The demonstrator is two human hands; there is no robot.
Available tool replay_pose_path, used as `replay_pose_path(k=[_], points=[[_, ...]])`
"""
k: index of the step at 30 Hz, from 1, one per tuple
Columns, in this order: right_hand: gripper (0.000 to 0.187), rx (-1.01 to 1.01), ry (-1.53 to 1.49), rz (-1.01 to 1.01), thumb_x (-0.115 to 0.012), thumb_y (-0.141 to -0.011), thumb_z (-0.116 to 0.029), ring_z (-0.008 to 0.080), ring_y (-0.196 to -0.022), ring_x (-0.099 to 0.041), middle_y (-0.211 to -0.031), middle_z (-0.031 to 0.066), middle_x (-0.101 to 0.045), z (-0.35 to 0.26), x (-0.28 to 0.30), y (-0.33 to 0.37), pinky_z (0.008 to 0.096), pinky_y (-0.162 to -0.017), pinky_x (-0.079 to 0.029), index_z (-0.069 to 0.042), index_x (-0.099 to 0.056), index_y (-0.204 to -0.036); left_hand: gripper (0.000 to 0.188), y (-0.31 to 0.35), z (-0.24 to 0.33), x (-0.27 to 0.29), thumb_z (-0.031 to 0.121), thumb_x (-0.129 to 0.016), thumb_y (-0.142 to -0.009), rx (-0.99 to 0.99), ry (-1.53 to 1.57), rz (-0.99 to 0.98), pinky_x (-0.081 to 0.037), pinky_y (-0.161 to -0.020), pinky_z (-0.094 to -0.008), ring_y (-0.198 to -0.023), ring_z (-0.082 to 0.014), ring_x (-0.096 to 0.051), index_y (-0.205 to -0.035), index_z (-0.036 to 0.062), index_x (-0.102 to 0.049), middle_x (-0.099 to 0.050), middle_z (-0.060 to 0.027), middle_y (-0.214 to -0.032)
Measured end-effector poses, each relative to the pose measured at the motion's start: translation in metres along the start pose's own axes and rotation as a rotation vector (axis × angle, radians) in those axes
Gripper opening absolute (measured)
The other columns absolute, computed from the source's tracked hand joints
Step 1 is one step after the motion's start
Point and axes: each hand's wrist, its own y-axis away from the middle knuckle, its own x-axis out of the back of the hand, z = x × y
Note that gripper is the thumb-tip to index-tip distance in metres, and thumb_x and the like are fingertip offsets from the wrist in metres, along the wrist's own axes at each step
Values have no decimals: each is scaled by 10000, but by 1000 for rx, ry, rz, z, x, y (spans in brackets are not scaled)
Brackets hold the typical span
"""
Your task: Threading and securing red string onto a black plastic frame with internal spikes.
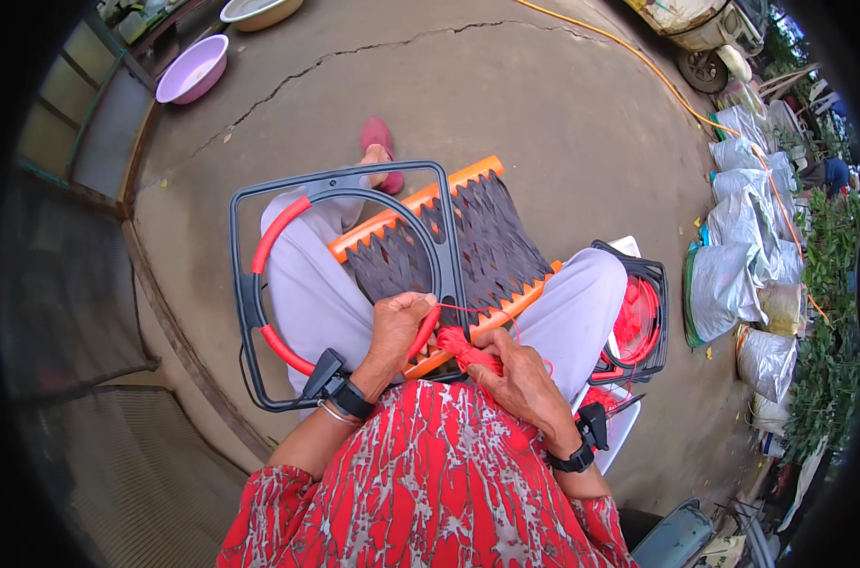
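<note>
Across my lap stands a dark grey plastic frame (343,174), squarish outside with a round ring inside. Red cord (280,233) is wound tightly around several stretches of the ring. My left hand (398,327) is closed at the ring's near right side, its thumb and finger pinching by the red winding. A thin strand runs right from there. My right hand (520,374) is closed around a loose bundle of red cord (463,348), just right of the ring. Under the frame, between my knees, lies an orange-edged piece with dark woven strips (491,227).
By my right knee, a stack of dark frames (649,312) with red cord rests on a white container (625,437). Several whitish sacks (723,289) line the right side. A purple basin (193,70) sits far left; an orange hose (652,68) crosses the far right.
</note>
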Motion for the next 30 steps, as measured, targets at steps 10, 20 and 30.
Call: replay_pose_path(k=[10, 20, 30], points=[[226, 209, 498, 270, -664, -695, -91, 312, -846, -591, -861, 131, -550, 16, -62, -48, 430, -640, -511, -22, -545, -873, 148, -9, -20, 6, 81, -616, -879, -408, -356, 126, -388, -497, -219, -564, -33, -470, -770, -17, -640, -575, 32, -640], [239, 311, 451, 512, -667, -692, -118, 290, -843, -545, -843, 102, -507, 29, -62, -29, 397, -746, -434, -52, -534, -879, 135, -19, -14, 7, -34, -631, -791, -657, -582, 62, -387, -706, -303, -765, -177, -478, -680, -43, -555, -529, -73, -791], [154, 173, 510, 384, -592, -772, -127, 269, -907, -611, -886, 139, -630, 44, -80, -51, 384, -793, -449, -14, -621, -872, 100, -19, -10, 3, -5, -649, -750, -711, -803, 32, -388, -856, -354, -945, -231, -489, -694, -58, -586, -561, -114, -982]])
